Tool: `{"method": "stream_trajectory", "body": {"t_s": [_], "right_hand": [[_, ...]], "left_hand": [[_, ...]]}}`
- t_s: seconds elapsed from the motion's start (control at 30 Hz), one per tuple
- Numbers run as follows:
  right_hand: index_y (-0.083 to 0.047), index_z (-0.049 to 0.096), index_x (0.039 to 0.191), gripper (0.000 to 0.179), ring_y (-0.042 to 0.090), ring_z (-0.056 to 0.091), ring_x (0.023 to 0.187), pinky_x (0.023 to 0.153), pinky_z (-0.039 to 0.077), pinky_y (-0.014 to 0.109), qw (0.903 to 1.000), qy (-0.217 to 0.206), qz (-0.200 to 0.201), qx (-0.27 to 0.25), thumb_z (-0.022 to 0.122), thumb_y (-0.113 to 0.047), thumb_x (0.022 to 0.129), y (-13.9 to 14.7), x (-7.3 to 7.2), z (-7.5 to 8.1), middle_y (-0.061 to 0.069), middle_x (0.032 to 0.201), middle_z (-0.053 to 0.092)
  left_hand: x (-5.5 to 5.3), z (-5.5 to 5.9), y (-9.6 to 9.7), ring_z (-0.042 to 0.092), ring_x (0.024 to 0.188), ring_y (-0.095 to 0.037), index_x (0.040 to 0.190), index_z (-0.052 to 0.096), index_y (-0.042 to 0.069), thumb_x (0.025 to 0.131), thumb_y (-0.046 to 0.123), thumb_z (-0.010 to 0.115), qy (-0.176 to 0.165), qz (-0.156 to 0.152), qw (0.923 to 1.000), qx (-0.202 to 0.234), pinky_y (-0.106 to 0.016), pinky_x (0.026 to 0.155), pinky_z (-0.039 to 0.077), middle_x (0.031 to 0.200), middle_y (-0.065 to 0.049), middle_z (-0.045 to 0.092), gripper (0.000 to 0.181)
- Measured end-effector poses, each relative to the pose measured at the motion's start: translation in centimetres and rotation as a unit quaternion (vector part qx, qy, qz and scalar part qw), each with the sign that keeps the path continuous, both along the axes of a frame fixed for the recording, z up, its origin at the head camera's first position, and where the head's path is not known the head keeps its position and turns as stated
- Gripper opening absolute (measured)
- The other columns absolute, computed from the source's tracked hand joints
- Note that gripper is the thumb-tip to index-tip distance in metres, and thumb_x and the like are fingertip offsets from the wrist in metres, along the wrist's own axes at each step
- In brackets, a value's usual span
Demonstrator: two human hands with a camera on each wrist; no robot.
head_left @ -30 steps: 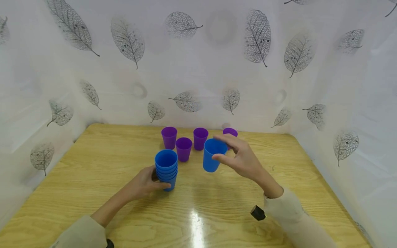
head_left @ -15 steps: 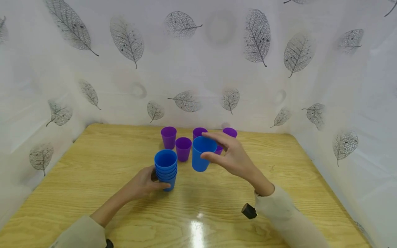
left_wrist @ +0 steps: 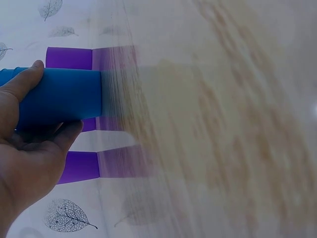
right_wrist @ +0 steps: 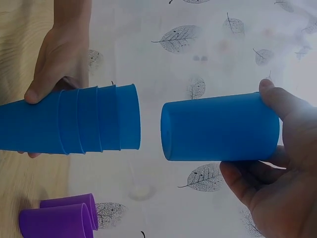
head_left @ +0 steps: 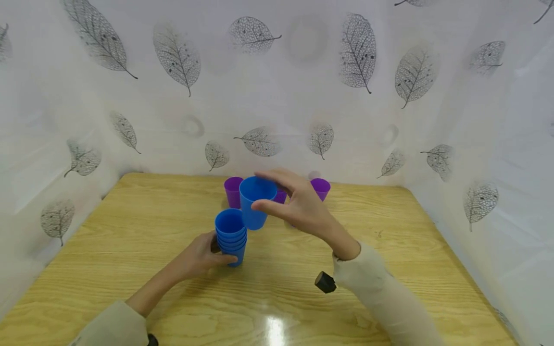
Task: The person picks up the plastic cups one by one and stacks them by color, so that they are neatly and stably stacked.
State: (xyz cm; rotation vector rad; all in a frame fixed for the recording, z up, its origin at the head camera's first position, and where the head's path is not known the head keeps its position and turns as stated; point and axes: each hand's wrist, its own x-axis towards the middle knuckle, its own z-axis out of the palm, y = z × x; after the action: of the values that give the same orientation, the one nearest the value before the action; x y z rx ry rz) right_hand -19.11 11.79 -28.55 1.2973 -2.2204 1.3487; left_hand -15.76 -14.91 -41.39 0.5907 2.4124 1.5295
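My left hand (head_left: 203,255) grips a stack of nested blue cups (head_left: 231,235) low down, its thumb across the front; in the left wrist view the bottom cup appears close to the wooden table. A single blue cup (head_left: 256,202) is pinched near its rim by my right hand (head_left: 298,204), mouth up, above and slightly right of the stack. The right wrist view shows a gap between the base of that single cup (right_wrist: 220,129) and the top rim of the stack (right_wrist: 128,116).
Purple cups stand behind on the wooden table (head_left: 173,307), one at the left (head_left: 232,192) and one at the right (head_left: 321,187). Another purple cup (head_left: 281,195) is partly covered by my right hand. A leaf-patterned white sheet (head_left: 281,96) rises behind the table.
My right hand has carried the single blue cup leftward and a little upward, close to the stack. My left hand and the stack have stayed in place.
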Motion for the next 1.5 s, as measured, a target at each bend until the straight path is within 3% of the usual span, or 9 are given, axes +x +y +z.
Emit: {"method": "stream_trajectory", "body": {"t_s": [0.13,0.3,0.47,0.53,0.6,0.83,1.1,1.5], "right_hand": [[0.0,0.061,0.141,0.085,0.023,0.062,0.124,0.099,0.057,0.033,0.9999,0.002,0.01,-0.009,0.064,-0.068,0.091,-1.0,-0.4,0.3,0.015,0.138,0.064],[0.001,0.06,0.141,0.084,0.02,0.065,0.114,0.089,0.059,0.031,0.9994,-0.013,0.024,-0.023,0.066,-0.066,0.091,-2.1,-0.9,0.2,0.015,0.137,0.064],[0.004,0.058,0.141,0.06,0.019,0.066,0.114,0.092,0.059,0.032,0.998,-0.031,0.043,-0.033,0.079,-0.027,0.094,-2.9,-1.1,0.0,0.015,0.138,0.063],[0.004,0.058,0.141,0.057,0.019,0.065,0.117,0.096,0.058,0.033,0.9977,-0.039,0.045,-0.031,0.081,-0.01,0.091,-3.2,-1.1,-0.1,0.016,0.139,0.062],[0.005,0.058,0.142,0.058,0.019,0.065,0.118,0.098,0.057,0.032,0.9976,-0.045,0.045,-0.027,0.08,-0.004,0.089,-3.5,-1.0,-0.2,0.016,0.139,0.062],[0.004,0.058,0.141,0.058,0.019,0.064,0.119,0.099,0.056,0.031,0.9967,-0.061,0.047,-0.024,0.082,-0.006,0.089,-4.1,-0.9,-0.7,0.015,0.139,0.061],[0.0,0.06,0.141,0.06,0.019,0.056,0.132,0.107,0.05,0.029,0.9992,-0.016,0.036,0.009,0.084,-0.013,0.088,-4.3,-1.0,-1.3,0.012,0.141,0.062],[0.001,0.058,0.142,0.061,0.021,0.059,0.127,0.101,0.054,0.029,0.9977,-0.04,0.051,0.02,0.083,-0.013,0.089,-4.1,-1.0,-2.2,0.018,0.144,0.059]], "left_hand": [[-0.1,-0.1,-0.1,0.057,0.128,-0.046,0.145,0.042,-0.01,0.094,0.019,0.079,-0.006,0.008,0.9999,-0.008,-0.059,0.106,0.049,0.138,-0.027,0.059,0.069],[-0.2,-0.2,-0.2,0.057,0.129,-0.045,0.146,0.041,-0.009,0.095,0.02,0.079,-0.003,0.003,1.0,-0.008,-0.06,0.107,0.048,0.138,-0.027,0.058,0.07],[-0.1,-0.1,-0.2,0.058,0.128,-0.045,0.145,0.042,-0.01,0.095,0.019,0.078,0.006,-0.003,0.9999,-0.008,-0.06,0.106,0.048,0.137,-0.027,0.059,0.067],[-0.2,-0.1,-0.1,0.058,0.127,-0.045,0.144,0.042,-0.011,0.095,0.017,0.077,0.01,-0.005,0.9999,-0.008,-0.06,0.106,0.049,0.137,-0.028,0.059,0.066],[-0.2,-0.1,-0.1,0.058,0.127,-0.046,0.144,0.042,-0.011,0.096,0.017,0.077,0.013,-0.006,0.9999,-0.007,-0.06,0.106,0.049,0.137,-0.028,0.059,0.066],[-0.2,-0.2,-0.1,0.059,0.126,-0.045,0.144,0.042,-0.011,0.095,0.017,0.078,0.014,-0.005,0.9999,-0.006,-0.059,0.105,0.05,0.136,-0.028,0.06,0.067],[-0.3,-0.5,-0.2,0.06,0.125,-0.044,0.142,0.044,-0.011,0.095,0.019,0.078,0.01,-0.001,0.9999,-0.004,-0.058,0.106,0.049,0.134,-0.026,0.061,0.065],[-0.2,-0.3,-0.1,0.059,0.127,-0.044,0.144,0.043,-0.01,0.095,0.02,0.077,0.004,0.002,0.9999,-0.012,-0.059,0.107,0.048,0.136,-0.026,0.06,0.067]]}}
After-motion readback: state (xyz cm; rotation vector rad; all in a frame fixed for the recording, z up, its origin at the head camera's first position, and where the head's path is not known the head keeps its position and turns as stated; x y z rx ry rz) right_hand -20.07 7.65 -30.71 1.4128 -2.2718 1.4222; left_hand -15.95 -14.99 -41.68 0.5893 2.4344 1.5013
